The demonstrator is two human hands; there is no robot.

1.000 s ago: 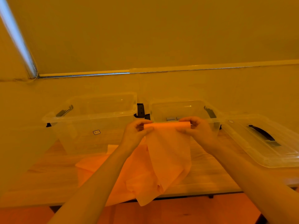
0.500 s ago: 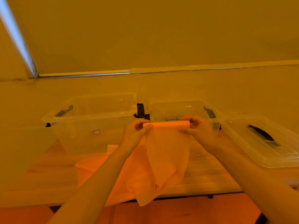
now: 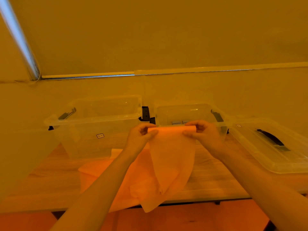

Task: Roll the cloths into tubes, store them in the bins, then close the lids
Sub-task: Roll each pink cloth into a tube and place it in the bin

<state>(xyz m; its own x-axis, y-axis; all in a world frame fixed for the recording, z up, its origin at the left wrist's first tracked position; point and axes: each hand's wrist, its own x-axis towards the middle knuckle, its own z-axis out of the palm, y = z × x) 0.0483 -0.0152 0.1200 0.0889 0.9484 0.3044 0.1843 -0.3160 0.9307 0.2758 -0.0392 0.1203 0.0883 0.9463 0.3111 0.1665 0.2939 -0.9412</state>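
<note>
An orange cloth (image 3: 171,157) hangs in the air in front of me, its top edge rolled into a short tube. My left hand (image 3: 141,135) pinches the tube's left end and my right hand (image 3: 203,134) pinches its right end. The cloth's lower part drapes down onto another orange cloth (image 3: 103,174) lying flat on the wooden table (image 3: 213,179). Behind stand two clear bins without lids: a larger one (image 3: 93,124) at left and a smaller one (image 3: 191,112) behind my hands. A clear lid with a dark handle (image 3: 270,144) lies at right.
A plain wall runs close behind the bins. Dark latches (image 3: 146,114) sit between the two bins. The table's front edge is near my forearms, with the hanging cloth's tip dropping past it.
The rolled top edge has risen slightly and the tube has taken in a little more cloth. Both hands keep their hold at the ends.
</note>
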